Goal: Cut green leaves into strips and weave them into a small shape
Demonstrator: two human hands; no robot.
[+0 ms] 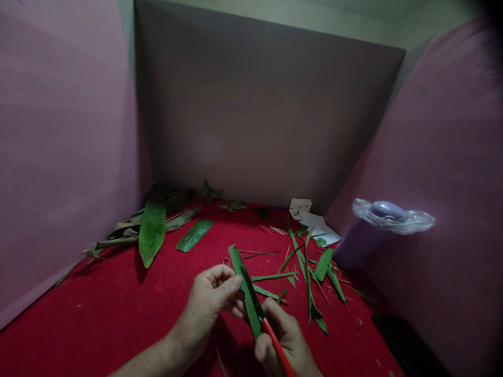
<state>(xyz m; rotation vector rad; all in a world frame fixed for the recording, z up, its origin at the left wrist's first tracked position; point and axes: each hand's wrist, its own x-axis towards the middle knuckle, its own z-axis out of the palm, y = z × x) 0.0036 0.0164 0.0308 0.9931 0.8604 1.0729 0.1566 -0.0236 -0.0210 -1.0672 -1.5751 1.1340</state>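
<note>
My left hand (pixel 214 296) pinches a narrow green leaf strip (pixel 247 297) between thumb and fingers, and the strip stands tilted up in front of me. In my right hand (pixel 288 335) is a pair of scissors (pixel 275 343) with red handles and dark blades. The blades lie along the right edge of the strip; how far apart they are I cannot tell. Beyond my hands, thin leaf cuttings (pixel 275 276) are scattered over the red cloth (pixel 157 314). A shorter cut leaf piece (pixel 195 235) lies ahead and to the left.
A broad whole leaf (pixel 153 228) rests on dried leaves (pixel 126 230) at the left. White papers (pixel 320 228) and thin sticks (pixel 277 229) lie at the back. On the right stand a purple container (pixel 359 241) with clear plastic on top and, nearer, a dark flat object (pixel 408 343).
</note>
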